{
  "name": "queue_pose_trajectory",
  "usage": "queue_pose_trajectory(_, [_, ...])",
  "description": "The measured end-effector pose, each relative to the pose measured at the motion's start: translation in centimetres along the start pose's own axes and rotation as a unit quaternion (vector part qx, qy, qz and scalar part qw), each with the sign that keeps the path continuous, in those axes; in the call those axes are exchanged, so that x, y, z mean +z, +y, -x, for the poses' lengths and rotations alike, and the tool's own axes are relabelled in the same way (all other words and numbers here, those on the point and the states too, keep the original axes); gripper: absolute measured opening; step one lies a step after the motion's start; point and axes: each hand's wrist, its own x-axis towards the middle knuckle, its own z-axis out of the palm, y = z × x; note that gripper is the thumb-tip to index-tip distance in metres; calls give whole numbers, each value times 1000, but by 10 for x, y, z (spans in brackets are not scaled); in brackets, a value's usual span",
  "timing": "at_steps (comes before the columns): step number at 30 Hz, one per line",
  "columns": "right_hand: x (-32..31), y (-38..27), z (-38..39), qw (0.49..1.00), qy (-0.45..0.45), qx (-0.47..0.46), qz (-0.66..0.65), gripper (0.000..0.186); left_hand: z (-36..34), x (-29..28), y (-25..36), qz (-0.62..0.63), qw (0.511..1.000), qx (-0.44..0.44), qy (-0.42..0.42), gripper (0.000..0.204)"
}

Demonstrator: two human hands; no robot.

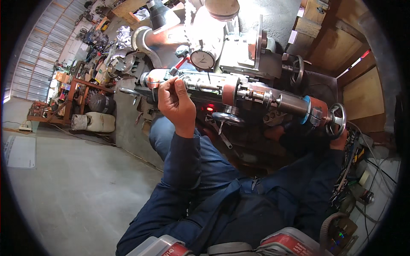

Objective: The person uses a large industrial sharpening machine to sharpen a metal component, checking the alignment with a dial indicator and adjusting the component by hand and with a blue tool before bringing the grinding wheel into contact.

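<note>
My left hand (177, 104) is raised at the left part of a long metal spindle assembly (252, 94), thumb and fingers pinched together. Whatever might be between the fingertips is too small to make out. Just beyond it, a round dial indicator (203, 59) hangs on a red-and-black jointed arm (183, 65), its thin stem pointing down at the assembly. At the far right, my right hand (338, 141) is at the lower rim of a chrome handwheel (337, 120); its fingers are hidden. An orange-brown bracket (229, 93) stands around the middle of the assembly.
A second handwheel (228, 118) sticks out below the bracket, and a wrench-like tool (225, 140) sits under it. Another handwheel (297, 70) is behind. A gas cylinder (94, 122) lies on the floor by a rusty rack (70, 104). Cables and tools crowd the right side.
</note>
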Motion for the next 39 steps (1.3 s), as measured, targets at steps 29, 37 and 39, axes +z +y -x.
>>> queue_pose_trajectory(29, [0,-131,2,999,35,-24,-14,25,1,1,0,9,1000,3,11,13])
queue_pose_trajectory(37, [8,-112,-32,999,30,32,-7,29,-1,-1,-6,-2,1000,20,7,14])
queue_pose_trajectory(39, [6,-89,-44,999,6,25,-35,28,-1,-1,-7,1,1000,21,12,14])
